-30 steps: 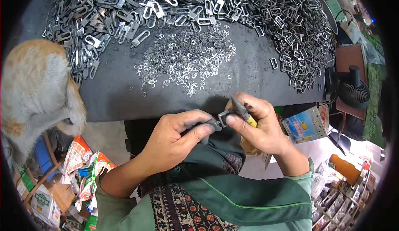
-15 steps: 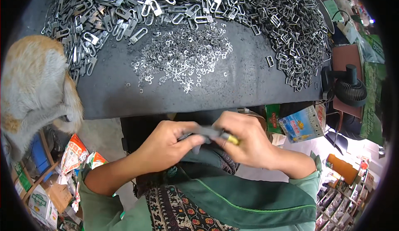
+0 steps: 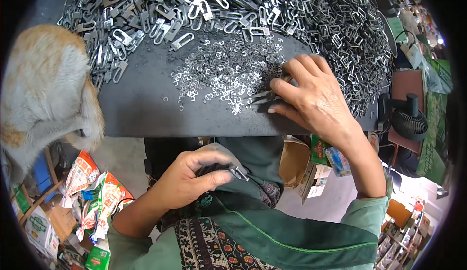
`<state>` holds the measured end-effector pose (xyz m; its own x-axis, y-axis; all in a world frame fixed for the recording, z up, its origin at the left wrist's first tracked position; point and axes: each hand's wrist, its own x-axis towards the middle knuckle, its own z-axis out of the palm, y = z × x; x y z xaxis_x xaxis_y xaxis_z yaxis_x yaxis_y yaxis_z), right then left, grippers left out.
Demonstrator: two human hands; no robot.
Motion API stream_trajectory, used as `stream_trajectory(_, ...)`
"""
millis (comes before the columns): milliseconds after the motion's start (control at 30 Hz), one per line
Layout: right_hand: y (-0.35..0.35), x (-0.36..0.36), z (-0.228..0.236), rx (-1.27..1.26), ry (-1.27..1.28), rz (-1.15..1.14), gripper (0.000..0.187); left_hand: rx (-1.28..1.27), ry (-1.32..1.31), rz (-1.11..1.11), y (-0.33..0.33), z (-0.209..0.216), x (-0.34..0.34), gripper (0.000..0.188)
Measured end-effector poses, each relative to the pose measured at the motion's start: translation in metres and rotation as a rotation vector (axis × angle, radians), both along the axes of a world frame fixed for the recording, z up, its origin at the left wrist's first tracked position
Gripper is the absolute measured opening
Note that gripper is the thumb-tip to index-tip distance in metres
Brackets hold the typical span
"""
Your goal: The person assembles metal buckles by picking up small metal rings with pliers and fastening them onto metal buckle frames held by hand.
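Observation:
Below the table's front edge, my left hand [image 3: 197, 178] pinches a small metal buckle piece [image 3: 239, 173] between thumb and fingers; most of it is hidden by the hand. My right hand [image 3: 316, 95] is over the table, closed around a pair of pliers [image 3: 261, 96]. The pliers' pointed jaws aim left, at the near right edge of a pile of small C-shaped metal rings [image 3: 214, 70]. Whether the jaws grip a ring, I cannot tell.
Long looped metal clips [image 3: 160, 29] are heaped along the table's [image 3: 136, 117] far side, and rectangular metal frames [image 3: 348, 41] at the right. An orange-and-white cat [image 3: 46, 80] lies at the left. A small black fan [image 3: 410, 117] stands at the right edge.
My hands were together in front of me, working on the metal piece. Now the right has moved up and away to the ring pile with the pliers; the left stays low, holding the piece.

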<state>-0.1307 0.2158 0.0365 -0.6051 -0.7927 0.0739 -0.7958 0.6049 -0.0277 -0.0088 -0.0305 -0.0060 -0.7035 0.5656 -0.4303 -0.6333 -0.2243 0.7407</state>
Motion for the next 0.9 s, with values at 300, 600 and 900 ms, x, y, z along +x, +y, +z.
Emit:
stream_trajectory(300,-0.006,-0.001,0.003,0.046,-0.031,0.015,0.025,-0.241,0.357,0.076,-0.001,0.002,-0.006,0.014)
stream_trajectory(600,-0.005,0.019,0.028,-0.089,-0.117,0.103,0.030,-0.034,-0.054,0.172,-0.001,0.000,-0.015,0.016)
stream_trajectory(900,-0.002,0.034,0.019,-0.182,-0.163,0.092,0.035,0.015,0.031,0.211,0.011,-0.002,-0.016,0.016)
